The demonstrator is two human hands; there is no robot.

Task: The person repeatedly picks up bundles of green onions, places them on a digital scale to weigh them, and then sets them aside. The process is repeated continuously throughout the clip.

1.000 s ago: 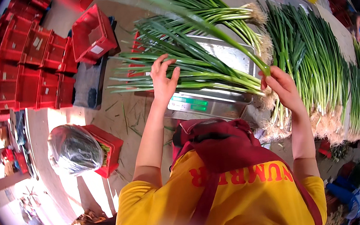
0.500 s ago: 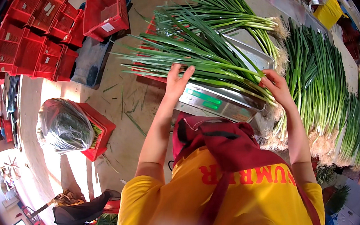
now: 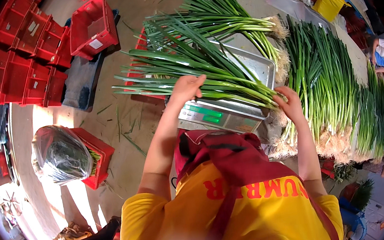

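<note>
Over the steel pan [image 3: 265, 67] of a scale with a green lit display [image 3: 211, 116], I hold a bunch of spring onions [image 3: 238, 82]. Its green leaves reach out to the left, and its white root ends point right, toward me. My left hand [image 3: 187, 89] is closed about the leafy part, its fingers partly hidden by leaves. My right hand [image 3: 289, 102] pinches the pale stems near the roots. Whether the bunch rests on the pan I cannot tell. Just beyond lies another pile of spring onions [image 3: 232, 20], roots to the right.
Many spring onions [image 3: 328, 82] lie in a row at my right. Stacked red crates [image 3: 18, 75] stand far left, beside a single red crate [image 3: 88, 31]. A red crate [image 3: 102, 153] with a plastic bag [image 3: 60, 154] sits nearer. Other people are at the right and lower left.
The whole view has shifted, so most things sit further left. My left hand has turned and closed more around the leaves; my right hand stays at the stems.
</note>
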